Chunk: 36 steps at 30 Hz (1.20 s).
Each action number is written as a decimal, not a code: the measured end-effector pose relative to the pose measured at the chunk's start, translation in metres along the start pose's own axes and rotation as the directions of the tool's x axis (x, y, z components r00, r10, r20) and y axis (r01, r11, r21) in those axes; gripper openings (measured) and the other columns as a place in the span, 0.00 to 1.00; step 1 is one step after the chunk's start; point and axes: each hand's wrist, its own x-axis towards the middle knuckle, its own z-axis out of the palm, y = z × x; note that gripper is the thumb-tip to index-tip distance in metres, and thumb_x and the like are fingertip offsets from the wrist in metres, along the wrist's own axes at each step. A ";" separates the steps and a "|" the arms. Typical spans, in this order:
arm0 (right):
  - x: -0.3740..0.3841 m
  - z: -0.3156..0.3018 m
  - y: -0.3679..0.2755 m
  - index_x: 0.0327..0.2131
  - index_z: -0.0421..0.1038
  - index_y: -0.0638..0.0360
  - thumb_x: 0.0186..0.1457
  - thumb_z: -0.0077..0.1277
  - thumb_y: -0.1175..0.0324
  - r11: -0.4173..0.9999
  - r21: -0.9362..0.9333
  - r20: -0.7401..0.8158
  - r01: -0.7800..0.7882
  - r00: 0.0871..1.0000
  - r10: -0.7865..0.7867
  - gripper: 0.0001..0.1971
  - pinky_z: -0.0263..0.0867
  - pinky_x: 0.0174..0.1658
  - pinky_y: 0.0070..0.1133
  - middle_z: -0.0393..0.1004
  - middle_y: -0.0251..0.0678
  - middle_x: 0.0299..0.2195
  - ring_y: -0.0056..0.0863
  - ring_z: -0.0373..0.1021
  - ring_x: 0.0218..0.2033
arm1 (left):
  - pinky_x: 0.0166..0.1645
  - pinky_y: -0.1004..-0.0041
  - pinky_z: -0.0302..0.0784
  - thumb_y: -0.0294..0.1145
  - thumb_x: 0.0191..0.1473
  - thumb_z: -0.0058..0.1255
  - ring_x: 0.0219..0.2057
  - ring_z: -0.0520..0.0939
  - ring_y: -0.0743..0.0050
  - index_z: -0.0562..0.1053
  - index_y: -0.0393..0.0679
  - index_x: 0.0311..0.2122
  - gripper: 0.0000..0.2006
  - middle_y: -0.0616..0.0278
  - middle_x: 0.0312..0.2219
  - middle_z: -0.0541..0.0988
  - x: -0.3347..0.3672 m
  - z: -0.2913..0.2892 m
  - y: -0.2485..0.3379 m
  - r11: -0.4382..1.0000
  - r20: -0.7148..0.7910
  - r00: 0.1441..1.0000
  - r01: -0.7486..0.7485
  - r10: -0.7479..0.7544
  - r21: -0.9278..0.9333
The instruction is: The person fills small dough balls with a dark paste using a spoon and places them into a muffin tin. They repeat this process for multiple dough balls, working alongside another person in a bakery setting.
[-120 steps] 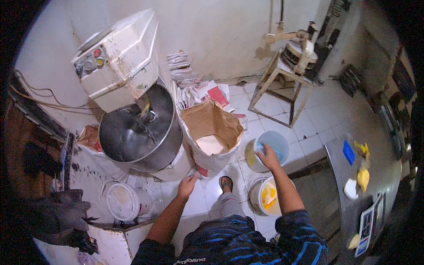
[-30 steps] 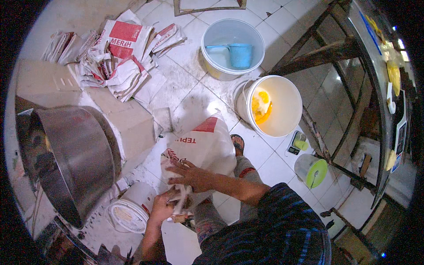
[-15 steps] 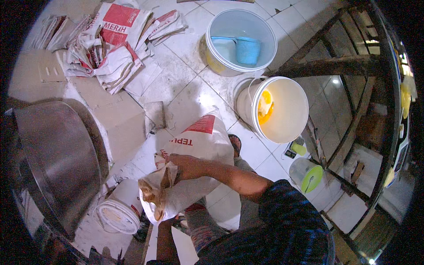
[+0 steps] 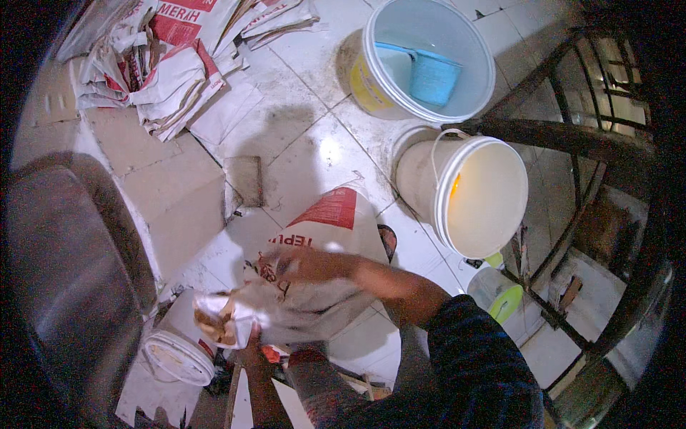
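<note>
A large white paper sack with a red panel leans in front of me, its open brown-lined mouth turned to the lower left. My right hand reaches across and is closed on the crumpled paper of the sack's side. At the lower edge of the mouth, my left hand grips the sack from below; most of its fingers are hidden behind the paper. The sack's contents cannot be made out. Just under the mouth, a white lidded bucket lies tilted.
A big dark metal vessel fills the left. Flattened sacks lie beyond a cardboard piece. At the far right stand a bucket with a blue dipper, a white bucket, a green-lidded tub and a wooden frame.
The sack's mouth has shifted left and slightly up, over the lidded bucket, with both hands on it. The view has also shifted, so the far buckets sit farther right.
</note>
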 end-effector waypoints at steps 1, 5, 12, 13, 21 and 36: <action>0.004 -0.021 0.041 0.42 0.70 0.61 0.53 0.57 0.66 0.999 0.035 -0.124 0.020 0.992 -0.015 0.15 0.66 0.51 0.29 0.74 0.40 0.47 0.33 0.71 0.47 | 0.60 0.58 0.66 0.38 0.47 0.65 0.52 0.74 0.57 0.67 0.37 0.57 0.33 0.52 0.52 0.73 0.001 -0.003 0.001 0.998 -0.015 0.999 0.051 -0.051 -0.045; -0.016 -0.115 0.157 0.40 0.75 0.64 0.51 0.52 0.64 0.623 -0.251 -0.588 -0.741 0.628 0.510 0.15 0.70 0.47 0.37 0.77 0.53 0.36 0.48 0.74 0.42 | 0.60 0.57 0.67 0.39 0.48 0.65 0.51 0.74 0.57 0.67 0.37 0.57 0.33 0.52 0.51 0.73 0.027 -0.022 -0.005 0.968 -0.057 0.996 0.053 -0.069 -0.243; -0.031 -0.119 0.268 0.51 0.68 0.63 0.51 0.56 0.50 0.628 -0.238 -0.603 -0.741 0.620 0.503 0.30 0.71 0.47 0.36 0.75 0.50 0.46 0.46 0.74 0.43 | 0.59 0.57 0.67 0.41 0.49 0.63 0.51 0.74 0.57 0.66 0.38 0.58 0.33 0.53 0.51 0.74 0.071 -0.044 0.006 0.911 -0.125 0.991 -0.085 0.037 -0.405; -0.032 -0.114 0.279 0.50 0.68 0.65 0.50 0.59 0.48 0.656 -0.041 -0.664 -0.753 0.512 0.546 0.32 0.71 0.48 0.35 0.75 0.51 0.45 0.46 0.74 0.44 | 0.59 0.56 0.67 0.41 0.49 0.63 0.51 0.74 0.57 0.66 0.38 0.58 0.33 0.53 0.51 0.74 0.072 -0.043 0.003 0.911 -0.139 0.990 -0.075 0.020 -0.406; -0.042 -0.118 0.283 0.52 0.70 0.60 0.59 0.55 0.51 0.609 0.347 -0.351 -0.713 0.504 0.789 0.25 0.69 0.48 0.28 0.78 0.41 0.43 0.30 0.73 0.42 | 0.59 0.56 0.67 0.43 0.51 0.61 0.50 0.74 0.56 0.65 0.40 0.59 0.33 0.53 0.50 0.74 0.060 -0.038 -0.027 0.894 -0.160 0.987 -0.045 -0.030 -0.445; -0.163 -0.021 0.342 0.55 0.67 0.61 0.58 0.49 0.56 0.600 -0.220 -0.633 -0.769 0.581 0.512 0.26 0.65 0.56 0.34 0.72 0.51 0.51 0.43 0.69 0.52 | 0.58 0.54 0.68 0.47 0.54 0.57 0.49 0.75 0.56 0.62 0.42 0.61 0.34 0.54 0.48 0.75 0.020 -0.103 -0.052 0.656 0.034 0.972 -0.130 0.232 -0.743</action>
